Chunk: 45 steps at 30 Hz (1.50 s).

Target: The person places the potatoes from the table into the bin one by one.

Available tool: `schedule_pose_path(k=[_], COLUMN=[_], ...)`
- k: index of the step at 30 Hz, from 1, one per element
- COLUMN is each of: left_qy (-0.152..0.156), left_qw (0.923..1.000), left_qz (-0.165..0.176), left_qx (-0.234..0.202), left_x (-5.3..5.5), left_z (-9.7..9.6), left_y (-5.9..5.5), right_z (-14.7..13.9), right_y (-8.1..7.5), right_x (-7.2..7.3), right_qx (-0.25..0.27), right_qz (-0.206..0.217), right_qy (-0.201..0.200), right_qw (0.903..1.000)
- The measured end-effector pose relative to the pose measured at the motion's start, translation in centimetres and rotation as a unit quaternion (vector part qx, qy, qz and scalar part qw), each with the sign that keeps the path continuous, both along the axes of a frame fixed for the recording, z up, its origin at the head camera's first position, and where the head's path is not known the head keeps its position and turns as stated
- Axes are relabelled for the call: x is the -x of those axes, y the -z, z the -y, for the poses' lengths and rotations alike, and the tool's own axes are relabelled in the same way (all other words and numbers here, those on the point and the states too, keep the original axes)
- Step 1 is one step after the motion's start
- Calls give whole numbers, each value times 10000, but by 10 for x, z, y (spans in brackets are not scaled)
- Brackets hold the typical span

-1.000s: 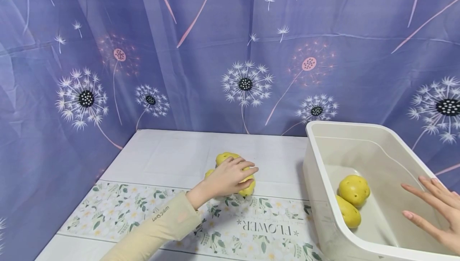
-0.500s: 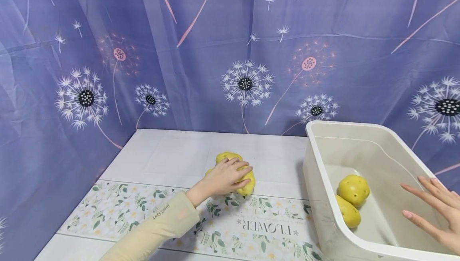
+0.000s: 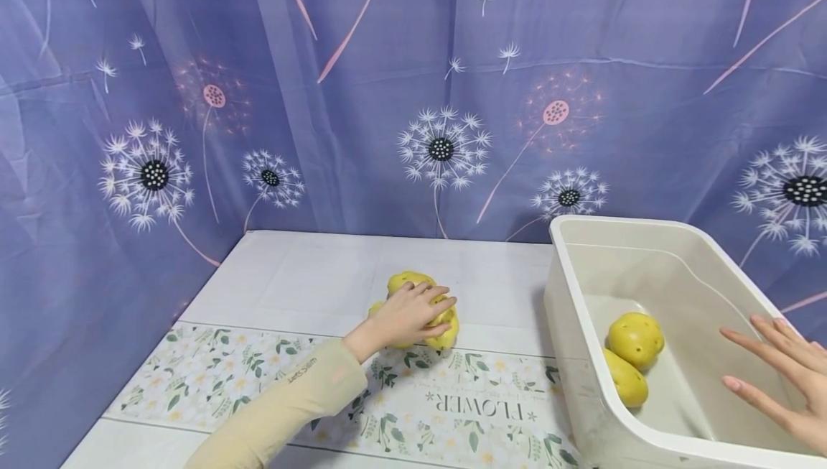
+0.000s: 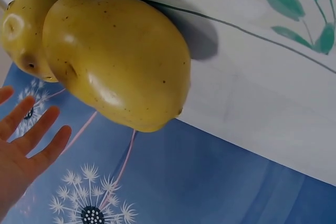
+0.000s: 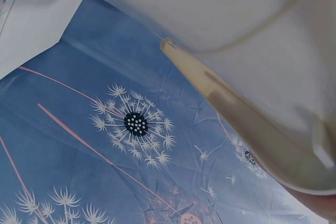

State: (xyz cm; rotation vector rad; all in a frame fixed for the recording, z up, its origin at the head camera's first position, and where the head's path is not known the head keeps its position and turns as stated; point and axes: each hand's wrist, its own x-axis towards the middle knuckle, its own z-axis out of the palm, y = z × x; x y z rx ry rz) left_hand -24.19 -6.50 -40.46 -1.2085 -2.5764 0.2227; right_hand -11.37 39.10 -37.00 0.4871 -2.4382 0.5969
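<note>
In the head view my left hand (image 3: 408,317) reaches over a cluster of yellow potatoes on the table, its palm turned down. One potato (image 3: 405,280) shows behind the hand and another potato (image 3: 447,330) under its fingers; the hand covers much of the cluster. The left wrist view has a large potato (image 4: 118,61) with a smaller potato (image 4: 26,35) beside it, and the fingers (image 4: 39,132) extended, a gap from both. My right hand (image 3: 788,383) spreads its fingers over the right side of a white plastic bin (image 3: 591,332).
Two potatoes, one round (image 3: 636,340) and one longer potato (image 3: 628,381), lie in the bin near its left wall. A white cloth with a floral band (image 3: 213,368) covers the table. A purple dandelion-print curtain (image 3: 349,131) hangs behind and at the left.
My left hand has shifted slightly left over the potatoes since a second ago, its sleeve turning a little. The right hand and the bin stay where they were.
</note>
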Motion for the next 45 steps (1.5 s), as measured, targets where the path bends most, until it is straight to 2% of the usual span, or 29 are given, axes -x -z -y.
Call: schedule_pose_path(k=[4, 13, 23, 27, 35, 45], left_qy=[25, 18, -32, -85, -238, -173], left_qw=[9999, 9992, 9983, 9980, 9955, 9952], left_qz=[-39, 328, 456, 458, 714, 487], left_qx=[104, 237, 373, 434, 582, 829], left_x=[2, 3, 6, 7, 6, 6], left_z=[-2, -7, -12, -12, -13, -14], left_y=[2, 5, 10, 11, 12, 13], right_z=[0, 0, 0, 0, 3, 3], right_y=[-1, -1, 0, 0, -3, -2], right_x=[1, 2, 1, 0, 0, 0], right_qx=[16, 35, 1, -31, 57, 25], right_qz=[-20, -99, -18, 40, -76, -31], right_qy=[-14, -49, -31, -6, -36, -25], right_qw=[10000, 9999, 10000, 10000, 9999, 10000])
